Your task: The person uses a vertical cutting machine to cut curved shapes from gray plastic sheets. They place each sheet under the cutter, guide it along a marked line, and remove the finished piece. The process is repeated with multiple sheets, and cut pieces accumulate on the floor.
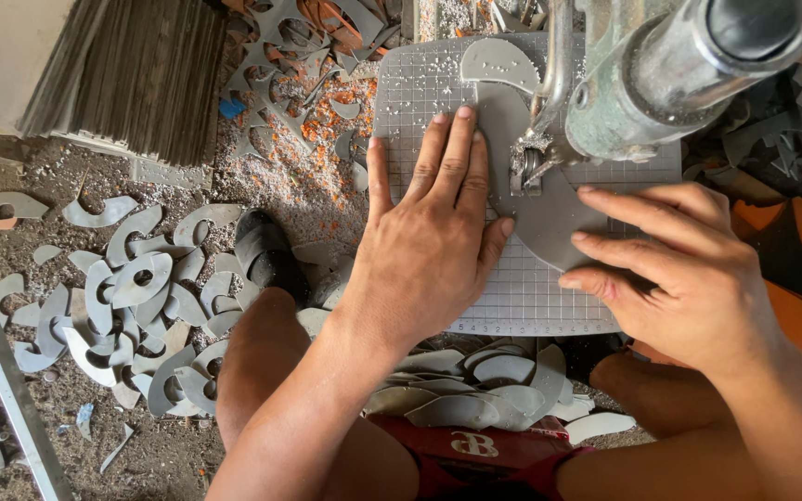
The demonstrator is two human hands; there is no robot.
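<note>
As both hands press a grey sheet [549, 218], gridded mat [420, 88], littered dirt floor [169, 455]

**Two hands press a grey sheet under a cutting machine**

The left hand [429, 232] lies flat on the grey sheet [536, 209], fingers spread, on the gridded mat [410, 93]. The right hand [675, 269] presses the sheet near the mat's right edge. The machine [642, 83] stands over the sheet between them. Grey offcuts [132, 297] litter the floor [169, 455].
</note>
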